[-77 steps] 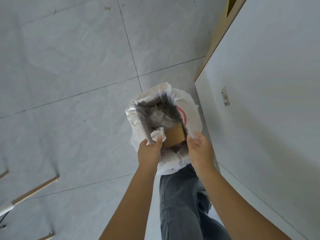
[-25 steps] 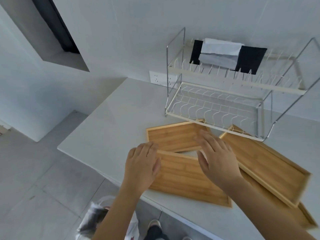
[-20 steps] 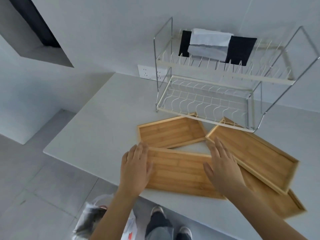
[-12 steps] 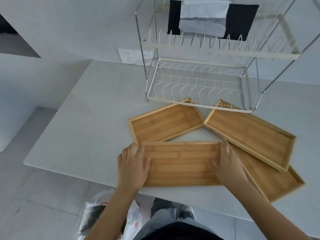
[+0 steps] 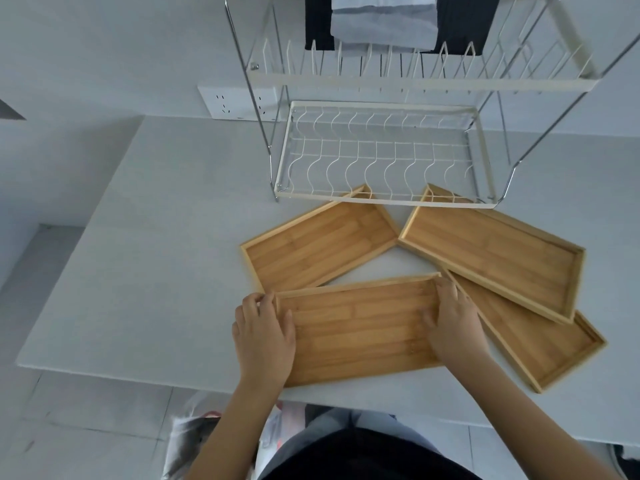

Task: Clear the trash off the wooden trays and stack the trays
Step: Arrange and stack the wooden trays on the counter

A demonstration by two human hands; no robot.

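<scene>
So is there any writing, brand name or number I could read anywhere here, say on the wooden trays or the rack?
None can be read.
Wooden trays: bare wood grain, no print.
Dish rack: no label shows.
Wall socket: only plug holes, no text.
Trash bag on the floor: red marks, too blurred and cut off to read.
Folded cloths on the rack: no lettering visible.

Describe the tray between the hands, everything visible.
The nearest tray is a shallow bamboo-look rectangle with a thin raised rim, empty, lying flat near the counter's front edge. The left hand grips its left end, the right hand its right end. Its far left corner meets another tray.
</scene>
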